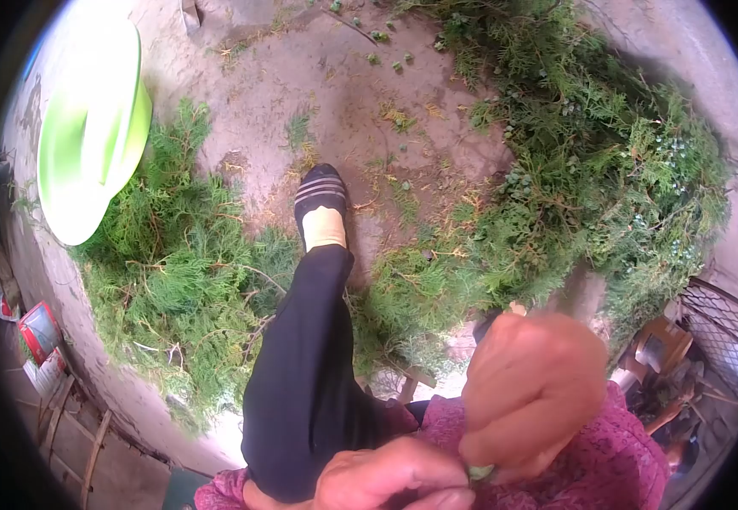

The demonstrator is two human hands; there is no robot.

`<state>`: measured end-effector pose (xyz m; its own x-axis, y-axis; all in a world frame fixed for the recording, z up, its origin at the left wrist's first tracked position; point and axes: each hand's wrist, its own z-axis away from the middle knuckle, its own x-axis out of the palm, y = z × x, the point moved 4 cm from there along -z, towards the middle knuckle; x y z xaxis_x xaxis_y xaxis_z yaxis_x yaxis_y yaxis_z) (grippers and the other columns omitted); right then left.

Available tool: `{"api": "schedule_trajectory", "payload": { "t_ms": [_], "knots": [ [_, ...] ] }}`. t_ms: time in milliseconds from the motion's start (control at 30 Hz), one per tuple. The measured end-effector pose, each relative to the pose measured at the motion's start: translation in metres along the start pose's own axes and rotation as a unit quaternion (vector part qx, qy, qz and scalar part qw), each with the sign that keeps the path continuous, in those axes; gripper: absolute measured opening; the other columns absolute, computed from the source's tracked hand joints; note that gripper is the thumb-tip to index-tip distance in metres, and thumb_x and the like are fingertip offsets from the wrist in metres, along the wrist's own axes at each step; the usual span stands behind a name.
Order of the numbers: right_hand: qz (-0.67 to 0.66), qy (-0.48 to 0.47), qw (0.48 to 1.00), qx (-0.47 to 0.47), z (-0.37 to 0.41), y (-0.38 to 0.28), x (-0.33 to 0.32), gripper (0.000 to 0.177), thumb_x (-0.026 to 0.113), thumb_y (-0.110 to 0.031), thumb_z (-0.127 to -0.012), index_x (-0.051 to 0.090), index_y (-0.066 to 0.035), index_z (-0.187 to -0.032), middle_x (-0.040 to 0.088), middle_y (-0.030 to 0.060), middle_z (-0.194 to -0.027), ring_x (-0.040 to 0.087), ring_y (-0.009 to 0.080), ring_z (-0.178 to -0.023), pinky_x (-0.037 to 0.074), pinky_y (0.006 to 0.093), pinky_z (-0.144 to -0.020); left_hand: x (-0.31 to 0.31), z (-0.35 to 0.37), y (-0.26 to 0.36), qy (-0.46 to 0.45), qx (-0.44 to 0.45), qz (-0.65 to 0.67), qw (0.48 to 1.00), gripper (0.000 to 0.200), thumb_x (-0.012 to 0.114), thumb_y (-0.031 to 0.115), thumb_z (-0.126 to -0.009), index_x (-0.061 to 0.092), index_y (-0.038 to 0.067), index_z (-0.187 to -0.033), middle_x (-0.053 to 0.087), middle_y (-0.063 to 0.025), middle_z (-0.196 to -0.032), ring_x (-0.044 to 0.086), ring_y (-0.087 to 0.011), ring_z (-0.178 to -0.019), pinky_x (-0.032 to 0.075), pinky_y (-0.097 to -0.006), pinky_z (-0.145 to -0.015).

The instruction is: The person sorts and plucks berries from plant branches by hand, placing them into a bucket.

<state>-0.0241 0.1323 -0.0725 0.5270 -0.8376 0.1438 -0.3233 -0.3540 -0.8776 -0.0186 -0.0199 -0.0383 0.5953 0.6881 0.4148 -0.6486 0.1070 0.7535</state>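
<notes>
Right hand (pixel 530 399) closed, pinching a green bit (pixel 481 472) at the fingertips above the lap, left hand (pixel 386 480) curled with fingers against it; bit judged light, soft, crushable, so gentle fingertip hold; cut branches (pixel 173 280) flank the foot (pixel 320 204).

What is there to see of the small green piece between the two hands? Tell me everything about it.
The small green piece is pale green and looks like plant matter; its kind is too small to tell. Most of it is hidden. The right hand pinches it from above, and the left hand closes on it from the left, over the pink clothing.
</notes>
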Motion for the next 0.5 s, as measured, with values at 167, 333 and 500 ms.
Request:
{"api": "schedule_trajectory", "payload": {
  "t_ms": [167, 333, 500],
  "knots": [
    [0.147, 0.061, 0.987, -0.038, -0.018, -0.017, 0.007, 0.014, 0.051, 0.000, -0.073, 0.050, 0.001, -0.059, 0.038, 0.0027, -0.048, 0.037, 0.0117, -0.033, 0.026, 0.0251, -0.028, 0.000, 0.005, -0.006, 0.007, -0.097, 0.132, 0.986, 0.032, 0.065, -0.005, -0.071, 0.048, -0.001, -0.098, 0.052, -0.0027, -0.072, 0.047, -0.0057, -0.061, 0.038, -0.0183, -0.055],
    [0.132, -0.013, 0.991, 0.035, 0.000, -0.008, 0.004, 0.016, 0.060, -0.009, -0.076, 0.056, 0.003, -0.067, 0.046, 0.0039, -0.053, 0.039, 0.0116, -0.035, 0.030, 0.0242, -0.030, 0.004, 0.007, -0.009, 0.025, -0.103, 0.176, 0.979, 0.036, 0.065, -0.007, -0.069, 0.046, -0.002, -0.100, 0.052, -0.0028, -0.072, 0.047, -0.0056, -0.061, 0.038, -0.0180, -0.056],
    [-0.199, -0.012, 0.978, 0.058, 0.018, 0.017, -0.003, 0.011, 0.061, -0.009, -0.072, 0.054, -0.002, -0.067, 0.044, 0.0056, -0.055, 0.048, 0.0209, -0.045, 0.036, 0.0312, -0.036, 0.005, 0.005, -0.006, 0.052, -0.080, 0.212, 0.973, 0.042, 0.066, -0.009, -0.068, 0.045, -0.002, -0.103, 0.052, -0.0029, -0.072, 0.048, -0.0056, -0.061, 0.038, -0.0175, -0.056]
  ]
}}
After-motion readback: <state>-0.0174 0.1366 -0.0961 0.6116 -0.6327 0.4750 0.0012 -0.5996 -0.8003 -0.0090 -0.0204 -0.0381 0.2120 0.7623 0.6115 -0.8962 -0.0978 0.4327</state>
